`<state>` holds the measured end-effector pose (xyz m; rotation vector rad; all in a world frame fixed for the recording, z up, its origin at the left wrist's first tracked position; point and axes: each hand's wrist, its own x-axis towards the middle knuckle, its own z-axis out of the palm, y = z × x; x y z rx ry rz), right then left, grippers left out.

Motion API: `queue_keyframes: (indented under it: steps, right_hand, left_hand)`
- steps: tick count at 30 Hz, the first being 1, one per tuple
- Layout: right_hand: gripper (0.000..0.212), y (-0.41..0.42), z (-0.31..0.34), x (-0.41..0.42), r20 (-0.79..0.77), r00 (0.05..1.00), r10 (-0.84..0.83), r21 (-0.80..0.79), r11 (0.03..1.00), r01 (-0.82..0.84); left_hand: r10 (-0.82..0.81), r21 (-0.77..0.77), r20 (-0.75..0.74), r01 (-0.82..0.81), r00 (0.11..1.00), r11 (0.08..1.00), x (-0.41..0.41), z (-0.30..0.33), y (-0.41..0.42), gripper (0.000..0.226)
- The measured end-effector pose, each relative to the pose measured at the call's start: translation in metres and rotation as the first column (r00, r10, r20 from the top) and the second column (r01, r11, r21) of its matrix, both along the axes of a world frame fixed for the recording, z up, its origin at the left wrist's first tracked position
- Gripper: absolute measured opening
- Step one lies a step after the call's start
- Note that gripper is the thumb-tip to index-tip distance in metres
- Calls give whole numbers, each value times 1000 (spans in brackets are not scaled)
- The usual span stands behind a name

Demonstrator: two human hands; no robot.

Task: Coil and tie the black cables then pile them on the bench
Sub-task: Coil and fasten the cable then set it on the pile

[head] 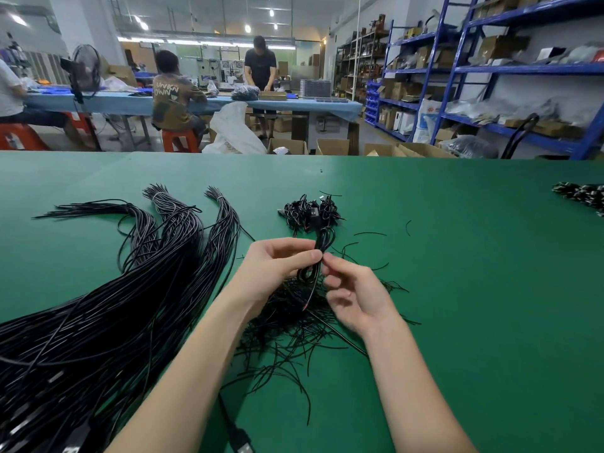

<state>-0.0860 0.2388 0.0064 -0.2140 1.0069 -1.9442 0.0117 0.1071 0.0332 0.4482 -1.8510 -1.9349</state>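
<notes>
A coiled black cable [322,253] was held upright above the green bench [457,289], between the two hands. The grip of the left hand [277,266] was pressed around the coil's middle, thumb and forefinger pinching it. The grip of the right hand [353,295] was curled, its fingertips [328,260] touching the coil at the same spot; whether a tie was pinched there could not be told. Under the hands a heap of thin black ties [294,328] was spread on the bench. Just beyond the coil, a small pile of tied coils [310,210] lay on the bench. To the left, long bundles of uncoiled cables [114,305] were fanned out, their far ends bound with pale bands. Another dark pile [585,194] was seen at the far right edge. Behind the bench, a seated person's shirt [173,99] bore the letters "UWKN OWN", partly legible only.
</notes>
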Motion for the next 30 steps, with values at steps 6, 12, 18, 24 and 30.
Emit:
queue_keyframes:
  steps: [6, 12, 18, 24, 30]
  right_hand:
    - [6, -8, -3, 5, -360, 921, -150, 94, 976, 195]
    - [12, -1, -8, -5, -929, 323, -178, -16, 895, 446]
    - [5, -2, -5, -4, -912, 376, -164, 36, 881, 471]
    - [10, -17, -4, 12, -348, 915, -203, 90, 964, 249]
    - [11, -22, -17, 19, -957, 90, -275, -180, 811, 557]
  left_hand:
    - [81, 72, 28, -83, 996, 994, -1, -4, -4, 22]
    - [-19, 345, 34, 6, 999, 939, -2, -1, -5, 30]
    - [9, 287, -4, -8, 1000, 958, -1, -3, -7, 37]
    - [170, 10, -22, -170, 985, 985, -5, -9, -4, 13]
    - [234, 102, -40, -229, 971, 968, -6, -11, -7, 17]
